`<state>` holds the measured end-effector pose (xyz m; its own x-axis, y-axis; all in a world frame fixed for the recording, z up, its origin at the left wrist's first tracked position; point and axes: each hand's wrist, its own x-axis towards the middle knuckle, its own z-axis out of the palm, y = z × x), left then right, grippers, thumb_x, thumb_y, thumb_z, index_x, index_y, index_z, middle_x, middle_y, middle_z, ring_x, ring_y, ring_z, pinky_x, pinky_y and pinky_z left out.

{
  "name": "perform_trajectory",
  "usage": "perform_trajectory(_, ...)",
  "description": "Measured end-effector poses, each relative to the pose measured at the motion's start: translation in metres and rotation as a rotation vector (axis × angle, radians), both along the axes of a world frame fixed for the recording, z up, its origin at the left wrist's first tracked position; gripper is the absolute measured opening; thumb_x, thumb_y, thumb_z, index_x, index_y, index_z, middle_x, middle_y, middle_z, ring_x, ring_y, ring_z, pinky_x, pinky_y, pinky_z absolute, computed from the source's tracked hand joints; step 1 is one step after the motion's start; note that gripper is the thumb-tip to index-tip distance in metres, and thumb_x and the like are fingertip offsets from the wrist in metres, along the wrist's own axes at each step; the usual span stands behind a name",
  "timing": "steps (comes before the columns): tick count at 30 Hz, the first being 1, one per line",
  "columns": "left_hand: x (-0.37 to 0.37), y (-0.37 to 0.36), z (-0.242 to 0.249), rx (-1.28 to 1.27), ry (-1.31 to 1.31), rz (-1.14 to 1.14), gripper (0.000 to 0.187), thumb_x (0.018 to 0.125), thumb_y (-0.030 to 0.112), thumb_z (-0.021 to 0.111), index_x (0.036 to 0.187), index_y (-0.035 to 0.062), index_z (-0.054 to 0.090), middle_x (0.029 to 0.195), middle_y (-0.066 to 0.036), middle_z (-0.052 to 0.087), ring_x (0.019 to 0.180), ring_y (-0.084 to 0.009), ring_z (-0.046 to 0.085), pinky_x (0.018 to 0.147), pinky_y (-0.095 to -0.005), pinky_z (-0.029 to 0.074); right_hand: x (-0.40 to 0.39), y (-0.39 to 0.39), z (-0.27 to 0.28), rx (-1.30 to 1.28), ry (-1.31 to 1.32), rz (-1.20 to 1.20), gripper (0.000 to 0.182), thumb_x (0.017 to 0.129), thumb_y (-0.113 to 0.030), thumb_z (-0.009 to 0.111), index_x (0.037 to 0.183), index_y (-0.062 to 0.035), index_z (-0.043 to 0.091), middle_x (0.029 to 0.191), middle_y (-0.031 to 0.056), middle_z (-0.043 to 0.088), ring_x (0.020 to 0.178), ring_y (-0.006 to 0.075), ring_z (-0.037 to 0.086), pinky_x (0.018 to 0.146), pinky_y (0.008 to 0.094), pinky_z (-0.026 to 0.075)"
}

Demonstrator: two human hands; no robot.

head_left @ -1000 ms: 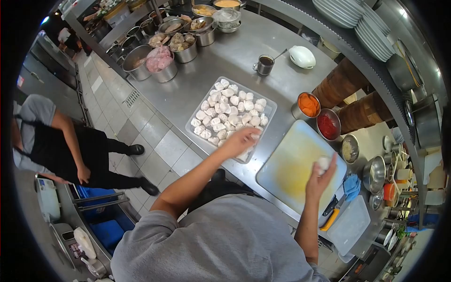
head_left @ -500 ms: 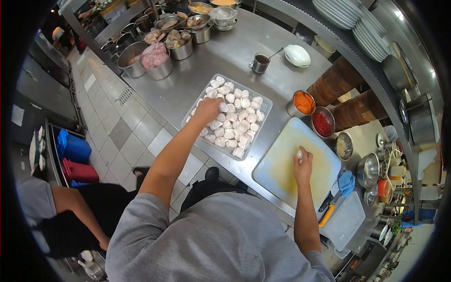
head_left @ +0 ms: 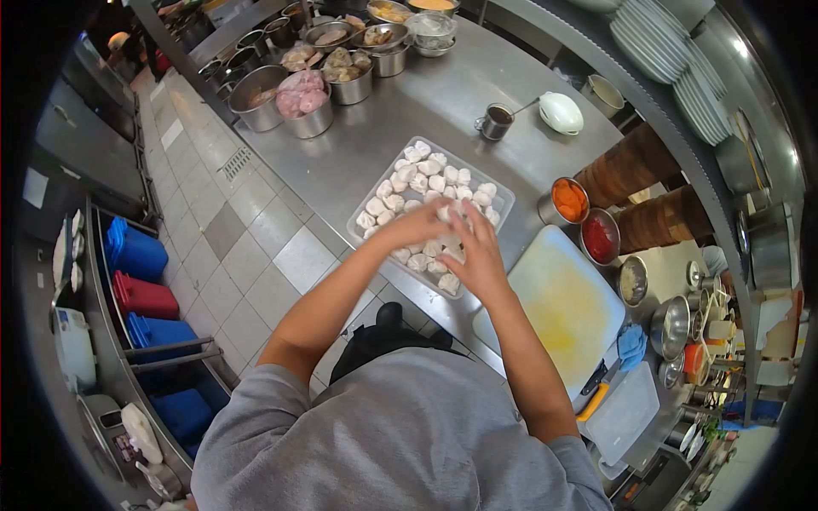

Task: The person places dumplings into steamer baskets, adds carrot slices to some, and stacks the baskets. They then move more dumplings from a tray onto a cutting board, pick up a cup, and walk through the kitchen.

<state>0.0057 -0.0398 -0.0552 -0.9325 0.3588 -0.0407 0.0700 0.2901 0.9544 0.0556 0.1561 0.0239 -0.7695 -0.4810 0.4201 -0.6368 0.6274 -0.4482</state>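
Left hand (head_left: pixel 419 226): over the tray (head_left: pixel 504 194), fingers down among the dumplings (head_left: pixel 426 179); grasp cannot be told.
Right hand (head_left: pixel 477 255): just beside the left, over the tray's near corner, fingers spread.
Board (head_left: pixel 567 302): right of the right hand, bare.
Orange bowl (head_left: pixel 568 198), red bowl (head_left: pixel 599 237): beyond the board.
Cup (head_left: pixel 495 123): past the tray.

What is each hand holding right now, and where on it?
It cannot be told. Both the left hand and the right hand are over the dumplings in the clear tray, backs to the camera, hiding any grip.
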Motion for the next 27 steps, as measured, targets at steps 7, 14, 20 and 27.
perform_trajectory(7, 0.061, 0.001, 0.023, 0.218, -0.120, -0.012, 0.061, 0.092, 0.027, 0.073, 0.146, 0.0098, 0.050, 0.117, -0.007, 0.065, 0.098, -0.0212, 0.061, 0.087, -0.0338, 0.050, 0.033, 0.093, -0.027, -0.409, -0.451, -0.355, 0.042, 0.079, -0.014, 0.084, 0.118, -0.0090, 0.070, 0.116, 0.0068, 0.065, 0.109, 0.0191, 0.063, 0.079, 0.0324, 0.054)
perform_trajectory(14, 0.045, -0.055, -0.007, -0.772, 0.443, 0.042, 0.052, 0.075, 0.014, 0.078, 0.125, 0.0191, 0.067, 0.129, -0.009, 0.061, 0.115, -0.0293, 0.055, 0.095, -0.0458, 0.047, 0.064, 0.209, 0.033, -0.523, 0.200, -0.877, 0.041, 0.099, -0.012, 0.062, 0.139, -0.0087, 0.055, 0.122, 0.0070, 0.056, 0.106, 0.0174, 0.059, 0.080, 0.0299, 0.051)
perform_trajectory(20, 0.026, -0.040, 0.012, -1.004, 0.338, -0.131, 0.045, 0.075, 0.018, 0.077, 0.120, 0.0147, 0.069, 0.114, -0.009, 0.063, 0.113, -0.0278, 0.056, 0.094, -0.0446, 0.047, 0.086, 0.210, -0.110, 0.250, -0.091, -0.655, 0.048, 0.092, -0.008, 0.066, 0.139, -0.0112, 0.056, 0.118, 0.0168, 0.057, 0.111, 0.0353, 0.054, 0.097, 0.0453, 0.043)
perform_trajectory(27, 0.022, -0.046, -0.010, -0.903, 0.480, -0.112, 0.057, 0.076, 0.026, 0.079, 0.127, 0.0070, 0.060, 0.115, -0.009, 0.066, 0.111, -0.0280, 0.059, 0.093, -0.0398, 0.051, 0.060, 0.202, -0.110, -0.017, -0.248, -0.731, 0.047, 0.090, -0.009, 0.068, 0.136, -0.0123, 0.058, 0.120, 0.0187, 0.058, 0.109, 0.0374, 0.057, 0.095, 0.0458, 0.047)
